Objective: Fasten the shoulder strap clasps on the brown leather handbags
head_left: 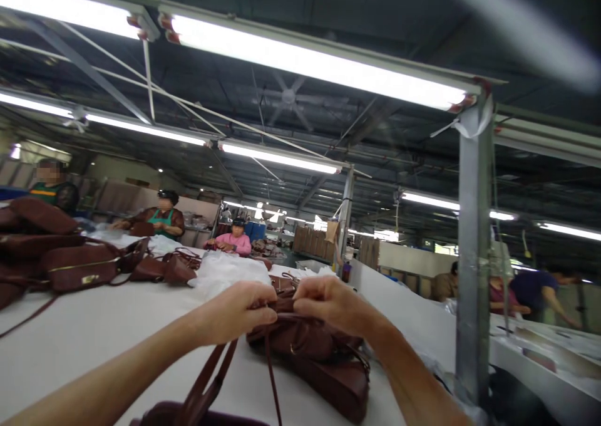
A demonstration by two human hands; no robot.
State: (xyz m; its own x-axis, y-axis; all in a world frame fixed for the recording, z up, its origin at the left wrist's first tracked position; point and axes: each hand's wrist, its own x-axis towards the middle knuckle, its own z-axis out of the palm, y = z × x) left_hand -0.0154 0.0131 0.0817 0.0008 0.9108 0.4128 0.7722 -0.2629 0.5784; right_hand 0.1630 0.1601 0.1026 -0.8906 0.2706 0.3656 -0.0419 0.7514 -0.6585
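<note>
My left hand (237,312) and my right hand (331,304) meet over a dark brown leather handbag (319,360) that lies on the white table (84,338). Both hands pinch the top of the bag where a thin brown strap (271,376) hangs down from them. A wider pair of brown straps (206,382) runs from under my left hand toward another brown bag (188,413) at the bottom edge of the view.
Several brown handbags (79,266) are piled at the left of the table, with white wrapping (225,272) behind my hands. Three people work at the far side of the table. A grey steel post (474,257) stands at right, with more people beyond it.
</note>
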